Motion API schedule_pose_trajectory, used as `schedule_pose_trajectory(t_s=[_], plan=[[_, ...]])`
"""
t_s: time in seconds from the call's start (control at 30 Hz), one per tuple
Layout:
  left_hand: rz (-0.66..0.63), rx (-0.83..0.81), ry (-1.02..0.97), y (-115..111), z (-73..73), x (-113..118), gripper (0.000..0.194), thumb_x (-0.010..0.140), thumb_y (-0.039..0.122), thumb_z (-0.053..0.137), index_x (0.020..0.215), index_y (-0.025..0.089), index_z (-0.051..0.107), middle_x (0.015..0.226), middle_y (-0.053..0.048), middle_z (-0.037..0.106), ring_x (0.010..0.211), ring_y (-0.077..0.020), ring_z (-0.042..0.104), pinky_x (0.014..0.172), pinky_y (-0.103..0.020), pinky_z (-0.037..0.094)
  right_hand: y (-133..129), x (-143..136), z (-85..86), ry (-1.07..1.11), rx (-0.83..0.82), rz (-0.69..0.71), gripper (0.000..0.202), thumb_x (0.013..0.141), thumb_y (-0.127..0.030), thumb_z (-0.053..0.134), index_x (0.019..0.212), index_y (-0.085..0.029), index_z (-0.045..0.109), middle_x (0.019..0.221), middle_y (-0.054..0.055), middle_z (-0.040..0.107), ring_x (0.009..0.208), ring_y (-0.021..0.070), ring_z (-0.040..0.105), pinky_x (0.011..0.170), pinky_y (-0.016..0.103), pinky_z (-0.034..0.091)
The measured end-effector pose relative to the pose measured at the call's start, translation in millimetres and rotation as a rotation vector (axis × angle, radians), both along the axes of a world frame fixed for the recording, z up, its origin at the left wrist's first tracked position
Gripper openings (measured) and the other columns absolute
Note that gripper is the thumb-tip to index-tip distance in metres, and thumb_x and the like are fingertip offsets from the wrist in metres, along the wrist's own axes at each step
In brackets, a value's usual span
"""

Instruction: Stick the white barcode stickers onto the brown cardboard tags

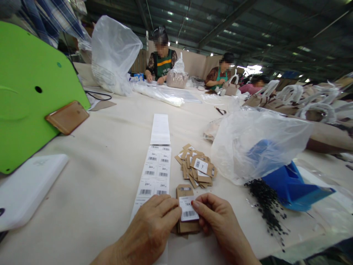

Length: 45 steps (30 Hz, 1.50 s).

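Both hands work at the near edge of the table [91, 147]. Left hand [150, 230] rests on the near end of the barcode label sheet [154, 173], fingers curled, with its fingertips against the left side of a brown card tag [185, 211]. Right hand [217, 221] pinches the right side of the same tag, thumb on the white barcode sticker [188, 210] that lies on the tag face. More tags appear to be stacked beneath it; the count cannot be told.

A loose pile of stickered tags [196, 166] lies just beyond, toward the table's middle. A clear plastic bag [256, 143] and a blue tray [292, 186] sit toward the right edge, with small black fasteners [266, 206] scattered beside them.

Risk assessment: the sticker may set crooked or creased if thumb pressure shifts before the adhesive seats. The left hand's weight on the sheet may lift or smudge unused labels.
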<state>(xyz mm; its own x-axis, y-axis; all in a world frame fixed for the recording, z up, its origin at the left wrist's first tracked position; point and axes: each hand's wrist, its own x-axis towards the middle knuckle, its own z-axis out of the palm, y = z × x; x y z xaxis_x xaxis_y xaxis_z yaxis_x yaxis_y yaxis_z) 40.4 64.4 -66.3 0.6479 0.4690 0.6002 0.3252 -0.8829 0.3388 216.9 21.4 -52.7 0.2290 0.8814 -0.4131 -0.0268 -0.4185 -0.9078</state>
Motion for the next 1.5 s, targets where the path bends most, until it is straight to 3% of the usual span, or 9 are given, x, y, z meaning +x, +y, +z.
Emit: schedule_pose_trajectory(t_s=[0.3,0.47,0.7,0.83,0.93,1.03,1.1,1.3,1.5], plan=[[0.008,0.084,0.053,-3.8,-4.5,-1.1,0.031,0.090,0.012,0.030,0.097,0.014,0.060,0.099,-0.009,0.063,0.095,-0.0203,0.053,0.079,-0.034,0.050,-3.2,-6.7,-9.1,-0.183,0.106,-0.010,0.032,0.068,-0.048,0.062,0.064,-0.017,0.054,0.045,-0.005,0.049,0.040,0.0071,0.040,0.038,0.019,0.029],[-0.005,0.071,0.081,-3.0,-12.5,-2.5,0.030,0.090,0.013,0.031,0.100,0.015,0.059,0.103,-0.008,0.064,0.097,-0.0217,0.052,0.080,-0.035,0.048,-3.8,-9.6,-4.3,-0.464,0.142,0.031,0.025,0.073,-0.042,0.056,0.063,-0.019,0.055,0.053,-0.001,0.056,0.047,0.0110,0.048,0.045,0.022,0.035],[-0.012,0.060,0.073,-2.1,-9.9,-2.4,0.031,0.090,0.012,0.030,0.098,0.015,0.059,0.103,-0.007,0.064,0.094,-0.0213,0.051,0.077,-0.035,0.047,-4.0,-13.0,11.3,-0.856,0.054,0.160,0.015,0.077,-0.034,0.052,0.067,-0.023,0.056,0.060,0.000,0.063,0.058,0.0183,0.059,0.054,0.028,0.038],[-0.008,0.038,0.081,-1.9,-8.9,-1.8,0.030,0.089,0.010,0.030,0.098,0.015,0.058,0.104,-0.006,0.064,0.092,-0.0217,0.051,0.077,-0.036,0.045,-6.2,-9.7,10.1,-1.045,0.035,0.105,0.017,0.075,-0.038,0.057,0.075,-0.021,0.054,0.054,0.001,0.062,0.053,0.0222,0.060,0.050,0.030,0.036],[-0.008,0.037,0.084,-2.4,-9.1,-1.4,0.031,0.089,0.010,0.030,0.098,0.015,0.059,0.104,-0.006,0.064,0.092,-0.0216,0.051,0.077,-0.036,0.045,-9.9,-7.5,0.8,-1.211,0.284,0.040,0.026,0.076,-0.040,0.058,0.086,-0.017,0.056,0.059,0.004,0.062,0.055,0.0215,0.060,0.049,0.030,0.039],[-0.006,0.037,0.067,-3.1,-8.5,-0.8,0.031,0.091,0.012,0.029,0.096,0.015,0.059,0.101,-0.006,0.064,0.090,-0.0208,0.051,0.076,-0.035,0.045,-14.3,-10.2,-11.6,-1.300,0.753,0.128,0.023,0.084,-0.018,0.044,0.101,-0.016,0.058,0.089,0.008,0.067,0.082,0.0198,0.059,0.070,0.031,0.044],[-0.004,0.034,0.056,-3.7,-7.3,-0.4,0.031,0.092,0.014,0.028,0.096,0.014,0.059,0.100,-0.006,0.063,0.090,-0.0202,0.051,0.078,-0.035,0.045,-16.4,-13.5,-18.4,-1.326,0.901,0.207,0.034,0.082,-0.008,0.036,0.108,-0.016,0.058,0.102,0.007,0.066,0.094,0.0202,0.054,0.081,0.033,0.040],[0.009,0.033,0.070,-4.9,-7.6,0.5,0.030,0.091,0.014,0.030,0.093,0.014,0.060,0.094,-0.007,0.061,0.084,-0.0190,0.052,0.074,-0.034,0.046,-18.5,-16.7,-22.9,-1.426,0.873,0.255,0.043,0.080,-0.006,0.035,0.115,-0.018,0.056,0.115,0.004,0.063,0.103,0.0210,0.048,0.084,0.035,0.035],[0.012,0.055,0.108,-3.9,-2.1,-0.8,0.031,0.091,0.012,0.029,0.093,0.016,0.060,0.090,-0.006,0.062,0.081,-0.0198,0.051,0.071,-0.033,0.044,-25.0,-11.5,-22.5,-1.550,0.852,0.191,0.044,0.071,0.001,0.035,0.105,-0.009,0.061,0.098,0.012,0.065,0.092,0.0220,0.050,0.079,0.034,0.042]])
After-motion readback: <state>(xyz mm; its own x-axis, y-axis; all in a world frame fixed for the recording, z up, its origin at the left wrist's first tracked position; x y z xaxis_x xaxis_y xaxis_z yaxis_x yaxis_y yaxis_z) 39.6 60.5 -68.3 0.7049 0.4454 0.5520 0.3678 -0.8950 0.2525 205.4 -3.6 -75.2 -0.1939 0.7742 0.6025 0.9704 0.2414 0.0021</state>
